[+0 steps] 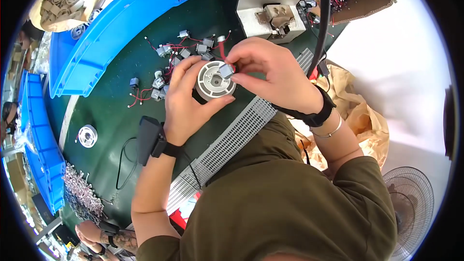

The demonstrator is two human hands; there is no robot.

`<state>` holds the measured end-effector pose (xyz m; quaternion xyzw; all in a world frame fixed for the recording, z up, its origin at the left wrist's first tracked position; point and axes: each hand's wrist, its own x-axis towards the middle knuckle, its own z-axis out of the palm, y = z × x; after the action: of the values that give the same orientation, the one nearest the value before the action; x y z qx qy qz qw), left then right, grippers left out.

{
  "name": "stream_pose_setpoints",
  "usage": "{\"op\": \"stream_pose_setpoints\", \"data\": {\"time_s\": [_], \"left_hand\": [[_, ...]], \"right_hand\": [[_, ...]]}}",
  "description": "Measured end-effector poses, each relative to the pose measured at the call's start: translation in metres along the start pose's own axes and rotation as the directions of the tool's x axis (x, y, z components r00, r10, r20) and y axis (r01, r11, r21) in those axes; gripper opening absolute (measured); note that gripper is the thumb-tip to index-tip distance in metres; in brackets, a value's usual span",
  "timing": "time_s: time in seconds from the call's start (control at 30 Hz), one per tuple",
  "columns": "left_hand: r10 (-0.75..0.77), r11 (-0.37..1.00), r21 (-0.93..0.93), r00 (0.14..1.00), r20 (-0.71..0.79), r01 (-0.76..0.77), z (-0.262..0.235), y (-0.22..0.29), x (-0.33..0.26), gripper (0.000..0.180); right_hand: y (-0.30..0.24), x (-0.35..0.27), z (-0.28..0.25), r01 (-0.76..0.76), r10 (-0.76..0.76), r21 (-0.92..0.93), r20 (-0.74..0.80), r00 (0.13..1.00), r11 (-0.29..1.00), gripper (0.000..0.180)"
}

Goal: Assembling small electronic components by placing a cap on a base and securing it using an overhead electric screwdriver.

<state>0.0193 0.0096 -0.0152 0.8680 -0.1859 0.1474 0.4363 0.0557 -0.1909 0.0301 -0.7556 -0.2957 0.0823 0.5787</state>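
Our left hand point(186, 99) cupped around a round grey housing point(214, 81) above the green bench point(111, 116), our right hand point(270, 70) pinching a small motor point(226, 70) with red wires onto it, more motors point(166, 70) just beyond.

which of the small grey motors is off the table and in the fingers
The small grey motor pinched by the right hand, over the round white housing in the left hand. The other motors lie loose on the green table.
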Motion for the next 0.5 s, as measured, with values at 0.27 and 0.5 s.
{"op": "stream_pose_setpoints", "data": {"time_s": [0.27,0.5], "left_hand": [[-0.014,0.995,-0.096,0.999,0.037,0.018,-0.010,0.000,0.003,0.072],[0.003,0.994,-0.104,0.967,0.255,0.024,-0.029,-0.001,0.018,0.075]], "right_hand": [[-0.013,0.020,0.000,0.263,-0.217,-0.326,0.169,0.961,0.908,0.029],[-0.002,0.038,-0.007,0.512,-0.356,-0.317,0.438,0.826,0.798,0.025]]}}
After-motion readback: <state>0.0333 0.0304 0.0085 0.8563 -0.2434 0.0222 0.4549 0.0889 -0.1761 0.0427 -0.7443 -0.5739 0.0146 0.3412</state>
